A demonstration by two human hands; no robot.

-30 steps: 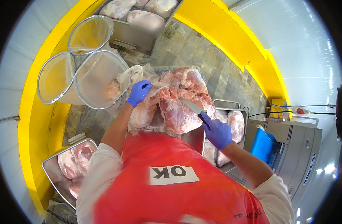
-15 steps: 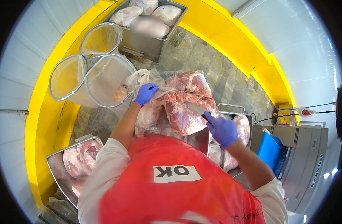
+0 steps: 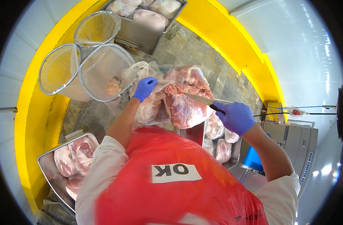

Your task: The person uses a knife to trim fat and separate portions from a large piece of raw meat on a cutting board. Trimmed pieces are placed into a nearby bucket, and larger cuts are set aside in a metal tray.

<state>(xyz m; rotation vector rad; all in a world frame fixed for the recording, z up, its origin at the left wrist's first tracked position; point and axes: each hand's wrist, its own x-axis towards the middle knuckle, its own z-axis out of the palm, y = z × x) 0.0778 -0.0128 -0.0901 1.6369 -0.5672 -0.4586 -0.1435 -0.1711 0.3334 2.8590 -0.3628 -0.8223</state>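
Red plastic apron (image 3: 171, 187) fills the bottom of the view, over my white sleeves. To my lower left sits a steel tray (image 3: 47, 176) holding pale pink cuts of raw meat. To my lower right, a second tray (image 3: 237, 150) holds several more pieces, partly hidden under my arm.

My right hand (image 3: 237, 117), in a blue glove, is closed around the black handle of a knife (image 3: 201, 99). Its blade points left and lies against the top of a large meat slab (image 3: 184, 105), likely so the edge can work along the surface.

My left hand (image 3: 143, 88), also gloved in blue, reaches forward with fingers pinched on thin clear wrapping (image 3: 141, 71) at the slab's far left side, apparently pulling it away from the blade. The slab rests straight in front of me, between both hands, on a stone-patterned counter.

Beyond my left hand stand three clear round tubs (image 3: 104, 73). The nearest holds a small scrap of meat; the other two look empty.

Farthest away, a deep steel pan (image 3: 149, 37) holds wrapped whole cuts. A yellow ledge curves around the whole station.
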